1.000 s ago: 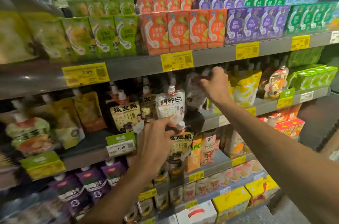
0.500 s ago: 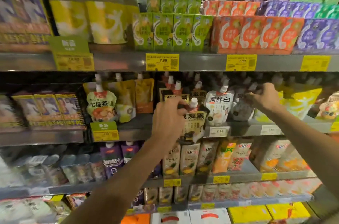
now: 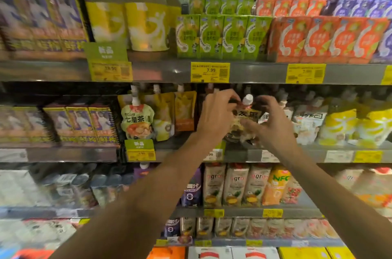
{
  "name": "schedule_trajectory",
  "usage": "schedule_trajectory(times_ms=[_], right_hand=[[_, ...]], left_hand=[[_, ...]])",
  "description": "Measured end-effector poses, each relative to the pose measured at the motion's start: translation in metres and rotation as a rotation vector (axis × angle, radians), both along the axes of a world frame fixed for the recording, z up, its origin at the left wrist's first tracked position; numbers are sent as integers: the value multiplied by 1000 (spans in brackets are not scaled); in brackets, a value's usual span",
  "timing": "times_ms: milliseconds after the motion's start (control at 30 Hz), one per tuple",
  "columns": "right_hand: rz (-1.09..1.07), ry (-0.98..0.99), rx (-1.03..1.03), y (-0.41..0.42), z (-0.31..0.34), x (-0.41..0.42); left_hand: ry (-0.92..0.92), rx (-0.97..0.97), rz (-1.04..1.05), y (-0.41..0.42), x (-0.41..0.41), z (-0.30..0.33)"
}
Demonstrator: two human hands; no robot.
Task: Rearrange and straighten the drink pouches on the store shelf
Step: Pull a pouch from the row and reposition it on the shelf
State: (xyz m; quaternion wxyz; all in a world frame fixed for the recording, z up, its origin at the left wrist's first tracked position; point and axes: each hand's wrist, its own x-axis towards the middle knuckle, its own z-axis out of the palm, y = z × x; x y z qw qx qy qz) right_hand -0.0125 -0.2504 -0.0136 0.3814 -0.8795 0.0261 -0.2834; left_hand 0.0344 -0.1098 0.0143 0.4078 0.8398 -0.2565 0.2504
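Note:
A dark spouted drink pouch (image 3: 246, 113) with a white cap stands at the front of the middle shelf (image 3: 307, 153). My left hand (image 3: 216, 116) grips its upper left side near the spout. My right hand (image 3: 273, 125) holds its right side, fingers curled around the lower part. To the right stand white pouches (image 3: 307, 123) and yellow pouches (image 3: 337, 125). To the left stand a green and orange tea pouch (image 3: 136, 120) and orange-yellow pouches (image 3: 184, 110). The dark pouch's lower half is hidden behind my fingers.
The shelf above holds green cartons (image 3: 222, 36), orange cartons (image 3: 326, 38) and large yellow bottles (image 3: 127, 21). The shelf below carries juice cartons (image 3: 235, 184) and cans (image 3: 80, 188). Yellow price tags (image 3: 210, 72) line the shelf edges. Purple boxes (image 3: 80, 125) sit at the left.
My right hand has left the pouches on the right and come over to the dark pouch. My left hand has lifted that pouch up onto the middle shelf. The view shifted left.

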Motion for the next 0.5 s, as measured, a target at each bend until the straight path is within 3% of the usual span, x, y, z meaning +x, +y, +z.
schedule_trajectory(times_ms=[167, 267, 367, 500], right_hand=[[9, 48, 49, 4, -3, 31], [16, 43, 77, 12, -1, 33], [56, 73, 118, 15, -3, 35], [130, 88, 143, 16, 3, 31]], left_hand=[[89, -97, 136, 14, 5, -26], [267, 191, 209, 34, 4, -51], [435, 497, 125, 47, -4, -70], [316, 505, 87, 54, -5, -82]])
